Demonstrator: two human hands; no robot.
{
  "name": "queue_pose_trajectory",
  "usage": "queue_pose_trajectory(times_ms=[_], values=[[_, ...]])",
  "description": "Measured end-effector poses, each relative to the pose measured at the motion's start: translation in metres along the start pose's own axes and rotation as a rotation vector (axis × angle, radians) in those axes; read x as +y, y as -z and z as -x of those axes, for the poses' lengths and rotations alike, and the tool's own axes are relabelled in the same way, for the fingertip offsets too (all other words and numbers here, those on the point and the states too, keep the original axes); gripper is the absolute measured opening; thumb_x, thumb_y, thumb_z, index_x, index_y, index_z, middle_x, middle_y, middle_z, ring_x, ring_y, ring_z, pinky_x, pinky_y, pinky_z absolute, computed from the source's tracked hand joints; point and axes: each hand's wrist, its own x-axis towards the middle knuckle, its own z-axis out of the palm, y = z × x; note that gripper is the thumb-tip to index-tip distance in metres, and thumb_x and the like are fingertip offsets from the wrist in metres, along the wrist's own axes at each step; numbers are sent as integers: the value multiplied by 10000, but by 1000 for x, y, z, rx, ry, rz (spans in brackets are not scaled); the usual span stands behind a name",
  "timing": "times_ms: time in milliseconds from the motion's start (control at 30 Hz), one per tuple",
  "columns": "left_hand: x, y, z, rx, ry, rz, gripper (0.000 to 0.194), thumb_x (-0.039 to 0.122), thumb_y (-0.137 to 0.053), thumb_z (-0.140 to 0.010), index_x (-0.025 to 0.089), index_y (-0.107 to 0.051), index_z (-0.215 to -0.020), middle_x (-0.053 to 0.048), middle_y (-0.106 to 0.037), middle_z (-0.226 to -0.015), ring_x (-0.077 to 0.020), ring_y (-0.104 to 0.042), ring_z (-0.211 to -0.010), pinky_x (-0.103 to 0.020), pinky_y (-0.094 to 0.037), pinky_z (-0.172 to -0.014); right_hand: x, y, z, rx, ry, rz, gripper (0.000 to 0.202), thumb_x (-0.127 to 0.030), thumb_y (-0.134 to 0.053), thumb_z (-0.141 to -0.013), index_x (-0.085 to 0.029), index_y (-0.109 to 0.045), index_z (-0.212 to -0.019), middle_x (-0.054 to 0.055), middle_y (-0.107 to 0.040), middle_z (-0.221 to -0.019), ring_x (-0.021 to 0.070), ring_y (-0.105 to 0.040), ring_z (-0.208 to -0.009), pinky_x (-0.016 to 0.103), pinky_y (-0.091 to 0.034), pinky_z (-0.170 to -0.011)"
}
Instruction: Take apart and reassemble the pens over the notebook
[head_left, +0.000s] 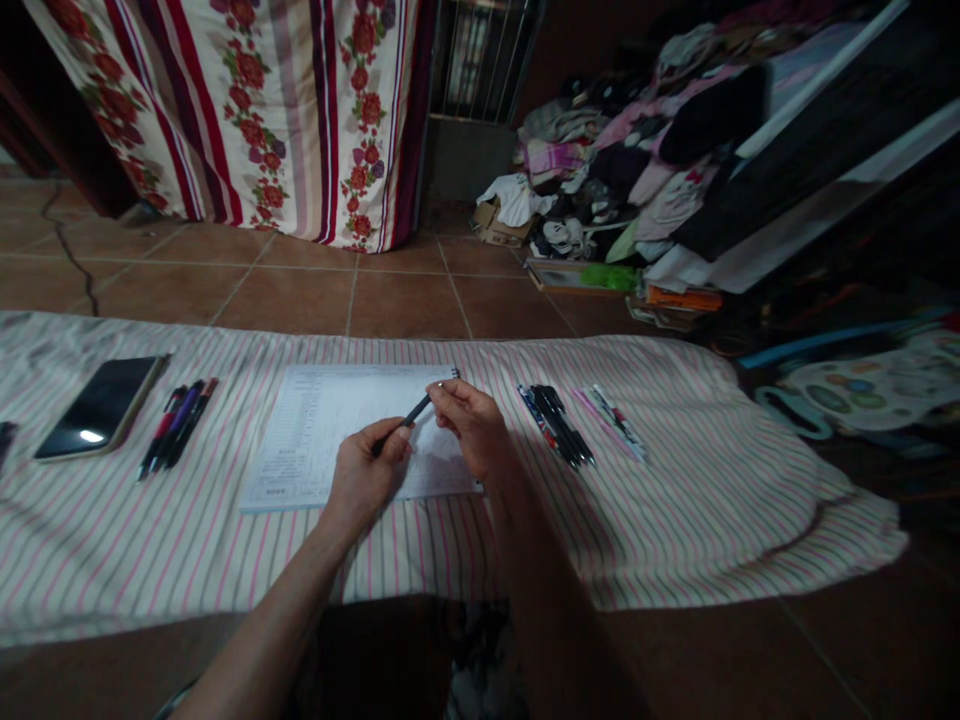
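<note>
A dark pen point(417, 410) is held slantwise above a spiral-bound notebook point(300, 440) that lies open on the cloth. My left hand point(367, 465) is closed around its lower left part. At the upper right end, the fingertips of my right hand point(471, 420) pinch the pen. Faint print or writing covers the page, too blurred to read. Right of the notebook lies a bunch of black and patterned pens point(556, 425), with a few pink and white pens point(611, 422) beside it. Several red, purple and black pens point(178, 425) lie to the left.
A smartphone point(101, 408) rests at the left on the striped cloth point(705, 480). Behind are a tiled floor point(300, 290) and a floral curtain point(300, 110). A heap of clothes point(622, 150) fills the back right, and a pale blue-handled item point(795, 410) is at the right.
</note>
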Motion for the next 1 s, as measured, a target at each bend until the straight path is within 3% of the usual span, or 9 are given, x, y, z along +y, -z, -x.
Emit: queue_pose_trajectory(times_ms=[167,633,1000], values=[[-3,0,-1,-11,24,28,273,363,-596,-713,137,-711,-813,17,-593,-562,-112,-494,-527,-230,-391,-541,-2,3,2,-29,-30,-35,350,-419,-722,-630,-187,-718,-893,-24,-523,-656,95,-452,-625,229,-359,-569],[-4,0,1,12,-15,-18,273,377,-580,-732,149,-716,-797,3,-621,-592,-129,-521,-561,-248,-410,-583,-1,-1,-1,40,43,7,237,-375,-735,-593,-183,-733,-732,-32,-517,-565,90,-386,-553,245,-300,-530],[1,-2,1,-25,18,49,275,375,-578,-714,135,-695,-781,13,-573,-542,-112,-483,-513,-234,-385,-528,-1,2,2,-20,30,-4,299,-392,-699,-659,-180,-742,-866,-8,-579,-673,89,-413,-592,243,-326,-561]])
